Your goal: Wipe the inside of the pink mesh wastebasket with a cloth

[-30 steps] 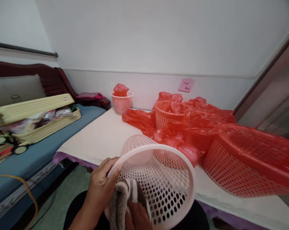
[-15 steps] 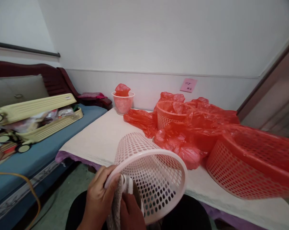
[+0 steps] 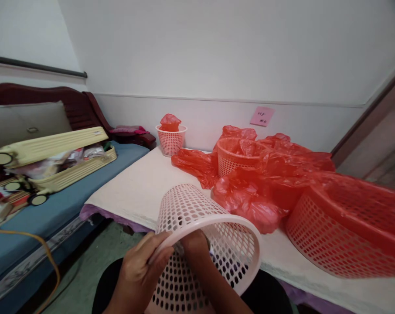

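Observation:
A pale pink perforated plastic basket [image 3: 191, 205] lies tilted on its side above my lap, with its mouth facing me. My left hand [image 3: 141, 266] is closed on the near rim, thumb on top. My right forearm reaches in through the mouth. Of my right hand [image 3: 192, 240] only the wrist shows just past the rim, and the fingers are hidden inside the basket. No cloth is visible.
A table with a white cover [image 3: 135, 183] holds a large basket lined with red plastic [image 3: 331, 235], a medium lined basket [image 3: 232, 161], a small one [image 3: 170, 141] and loose red bags [image 3: 246, 196]. An open yellow suitcase [image 3: 53, 161] lies on the blue bed at left.
My right hand, which held a grey-brown cloth at the basket's rim, has pushed deep inside the basket, and the cloth is out of sight. The basket's mouth has tipped lower towards me.

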Action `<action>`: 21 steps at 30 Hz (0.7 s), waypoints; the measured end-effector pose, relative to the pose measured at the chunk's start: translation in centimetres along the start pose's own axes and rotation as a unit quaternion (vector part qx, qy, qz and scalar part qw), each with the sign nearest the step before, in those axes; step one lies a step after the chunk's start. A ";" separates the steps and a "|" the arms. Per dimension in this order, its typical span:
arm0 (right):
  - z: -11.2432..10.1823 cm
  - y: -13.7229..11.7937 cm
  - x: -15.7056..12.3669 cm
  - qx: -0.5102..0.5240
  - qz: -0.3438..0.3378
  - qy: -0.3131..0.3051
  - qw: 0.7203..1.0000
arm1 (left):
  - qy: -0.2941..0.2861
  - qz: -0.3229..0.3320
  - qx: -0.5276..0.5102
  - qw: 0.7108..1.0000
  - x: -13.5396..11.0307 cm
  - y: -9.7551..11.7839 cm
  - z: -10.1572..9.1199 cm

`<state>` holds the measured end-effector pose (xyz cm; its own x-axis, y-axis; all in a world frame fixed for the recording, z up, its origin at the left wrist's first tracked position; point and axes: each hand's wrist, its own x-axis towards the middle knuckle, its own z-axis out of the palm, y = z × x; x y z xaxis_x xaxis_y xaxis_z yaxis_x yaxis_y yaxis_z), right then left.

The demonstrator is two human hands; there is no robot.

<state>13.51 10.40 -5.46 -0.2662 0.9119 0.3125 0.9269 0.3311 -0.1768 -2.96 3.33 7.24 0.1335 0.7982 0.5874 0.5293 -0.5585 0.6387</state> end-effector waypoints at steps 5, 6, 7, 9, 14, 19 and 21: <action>-0.6 -1.2 0.0 0.050 0.009 -0.017 0.999 | 0.013 0.027 0.007 1.000 0.6 -0.7 0.0; -1.1 -1.7 -0.7 0.060 0.000 -0.027 0.998 | 0.018 0.028 0.007 0.999 0.9 -1.0 -0.2; -1.6 -2.2 -1.7 0.076 -0.013 -0.035 0.996 | 0.019 0.028 0.007 0.999 1.1 -1.3 -0.4; -2.3 -3.0 -3.9 0.136 -0.042 -0.051 0.989 | 0.026 0.012 0.002 1.000 1.5 -1.7 -0.7; -0.4 -4.0 -9.0 0.244 0.050 -0.045 0.967 | 0.032 -0.058 -0.036 0.997 2.7 -2.1 -1.4; 2.2 -4.4 -10.1 0.134 -0.018 0.108 0.985 | 0.004 -0.092 -0.059 0.994 3.6 -1.9 -0.9; 2.2 -4.6 -9.7 0.084 -0.078 0.151 0.982 | -0.005 -0.086 -0.057 0.995 3.8 -1.9 -0.6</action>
<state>11.26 0.58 -9.77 -0.2869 0.7422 0.6056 0.8180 0.5188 -0.2483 -3.97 7.26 8.55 0.0582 0.8857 0.4606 0.4463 -0.4358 0.7816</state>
